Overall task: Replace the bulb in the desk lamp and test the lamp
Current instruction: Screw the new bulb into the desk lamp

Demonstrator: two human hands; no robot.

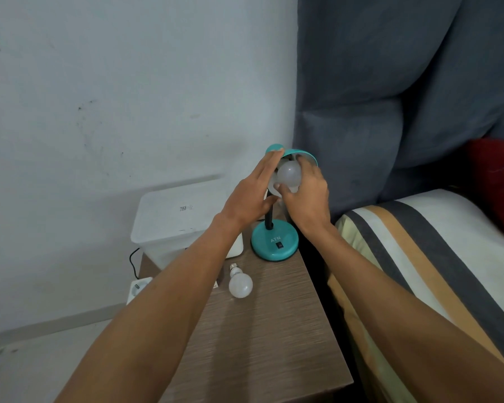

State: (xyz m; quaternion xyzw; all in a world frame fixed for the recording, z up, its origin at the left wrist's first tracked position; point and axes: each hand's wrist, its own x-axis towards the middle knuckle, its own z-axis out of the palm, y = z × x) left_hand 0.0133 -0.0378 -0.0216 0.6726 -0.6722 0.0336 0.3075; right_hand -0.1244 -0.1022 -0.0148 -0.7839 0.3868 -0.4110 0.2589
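Forearms reach up from the bottom edge over the wood-grain desk [274,344], both bare, converging toward the lamp at the far end. On the desk surface, between the arms, a loose white bulb [240,284] lies on its side, screw base pointing to about 11 o'clock, not touching anything. Just past it, at 1 o'clock from that bulb, sits the teal lamp base [275,242], round, with white lettering and a small black switch on its top face, a black stem rising from it. To the left, at 9 o'clock from the base, a frosted plastic box [184,219] stands against the wall, and lower down a white power socket [138,287] with a black cable shows beside the desk edge. Up at the teal lamp shade [300,154], tilted toward the camera, the left hand [252,196] is flat and open, fingers extended along the shade's left rim, steadying it. The right hand [307,191] is curled around a second white bulb [289,173] at the mouth of the shade, thumb and fingers gripping it; whether its base is seated in the socket cannot be told. At 3 o'clock, a striped bed [419,257] meets a grey padded headboard [390,97].
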